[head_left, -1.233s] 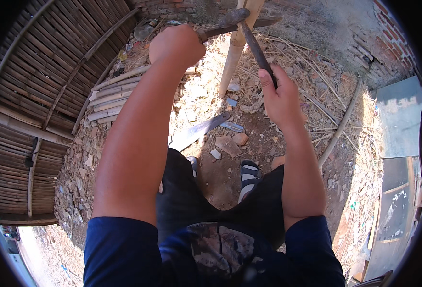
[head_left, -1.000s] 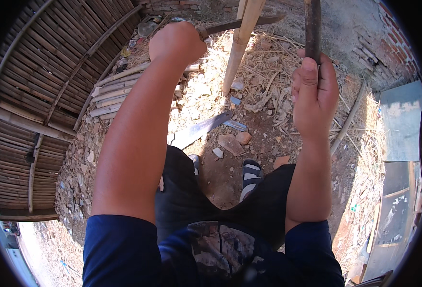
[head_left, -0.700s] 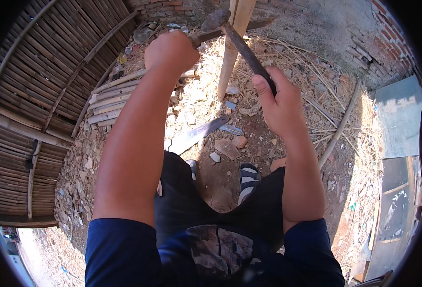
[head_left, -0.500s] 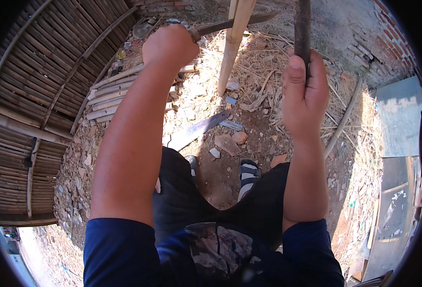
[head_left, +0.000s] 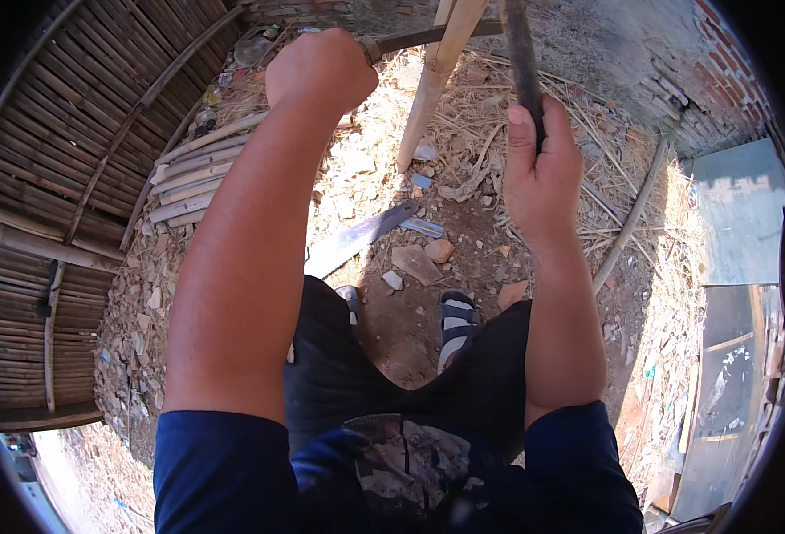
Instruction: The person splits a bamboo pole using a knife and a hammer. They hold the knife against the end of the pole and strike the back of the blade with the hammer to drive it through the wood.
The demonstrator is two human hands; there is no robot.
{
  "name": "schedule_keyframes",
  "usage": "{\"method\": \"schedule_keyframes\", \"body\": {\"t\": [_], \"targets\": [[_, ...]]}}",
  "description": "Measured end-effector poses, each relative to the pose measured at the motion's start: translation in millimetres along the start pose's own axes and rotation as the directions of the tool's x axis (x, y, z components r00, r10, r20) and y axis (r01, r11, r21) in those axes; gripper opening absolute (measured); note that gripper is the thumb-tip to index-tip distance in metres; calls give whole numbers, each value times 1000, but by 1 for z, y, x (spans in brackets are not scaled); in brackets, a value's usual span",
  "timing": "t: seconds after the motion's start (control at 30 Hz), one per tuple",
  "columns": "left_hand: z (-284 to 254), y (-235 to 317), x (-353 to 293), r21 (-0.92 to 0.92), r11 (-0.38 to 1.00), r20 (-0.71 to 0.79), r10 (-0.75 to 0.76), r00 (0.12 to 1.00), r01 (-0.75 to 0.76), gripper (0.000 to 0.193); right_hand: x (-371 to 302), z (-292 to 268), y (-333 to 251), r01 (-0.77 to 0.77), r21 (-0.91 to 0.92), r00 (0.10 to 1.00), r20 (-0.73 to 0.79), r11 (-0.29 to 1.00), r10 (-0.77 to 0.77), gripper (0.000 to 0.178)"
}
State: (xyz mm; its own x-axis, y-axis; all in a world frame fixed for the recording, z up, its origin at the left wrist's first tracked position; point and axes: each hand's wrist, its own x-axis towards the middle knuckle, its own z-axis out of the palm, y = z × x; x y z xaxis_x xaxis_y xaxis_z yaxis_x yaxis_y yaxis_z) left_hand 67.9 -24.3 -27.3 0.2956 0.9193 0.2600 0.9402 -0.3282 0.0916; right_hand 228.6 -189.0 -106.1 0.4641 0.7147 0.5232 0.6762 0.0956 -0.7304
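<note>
My left hand (head_left: pixel 323 76) is closed round the handle of a machete (head_left: pixel 408 39), whose blade runs level to the right. The blade sits across a pale bamboo pole (head_left: pixel 430 93), which stands upright with its foot on the ground; a split shows in the pole above the blade. In my closed right hand (head_left: pixel 544 173) is a dark rod (head_left: pixel 522 64), tilted a little left at the top. It overlaps the blade's far end, just right of the pole; whether they touch I cannot tell.
A handsaw (head_left: pixel 361 238) lies on the ground before my feet, beside bits of brick (head_left: pixel 416 264). Cut bamboo lengths (head_left: pixel 198 176) are stacked at left, near a bamboo slat wall (head_left: pixel 45 133). Straw and a long stick (head_left: pixel 633 214) lie at right, below a brick wall (head_left: pixel 740 71).
My right hand has moved left with the rod, which now leans across the blade's tip end. The machete and my left hand have shifted slightly; the pole leans a little more.
</note>
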Motion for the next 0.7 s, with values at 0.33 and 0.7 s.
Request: {"method": "schedule_keyframes", "body": {"t": [0.33,0.7], "targets": [[8,-18,-5,-10,999,16,-41,999,41,32,-1,-21,-26,226,328,968,-185,917,-172,34],[13,-27,-3,5,1000,32,-27,999,27,37,-4,-11,-19,152,166,988,-54,974,-145,35]]}}
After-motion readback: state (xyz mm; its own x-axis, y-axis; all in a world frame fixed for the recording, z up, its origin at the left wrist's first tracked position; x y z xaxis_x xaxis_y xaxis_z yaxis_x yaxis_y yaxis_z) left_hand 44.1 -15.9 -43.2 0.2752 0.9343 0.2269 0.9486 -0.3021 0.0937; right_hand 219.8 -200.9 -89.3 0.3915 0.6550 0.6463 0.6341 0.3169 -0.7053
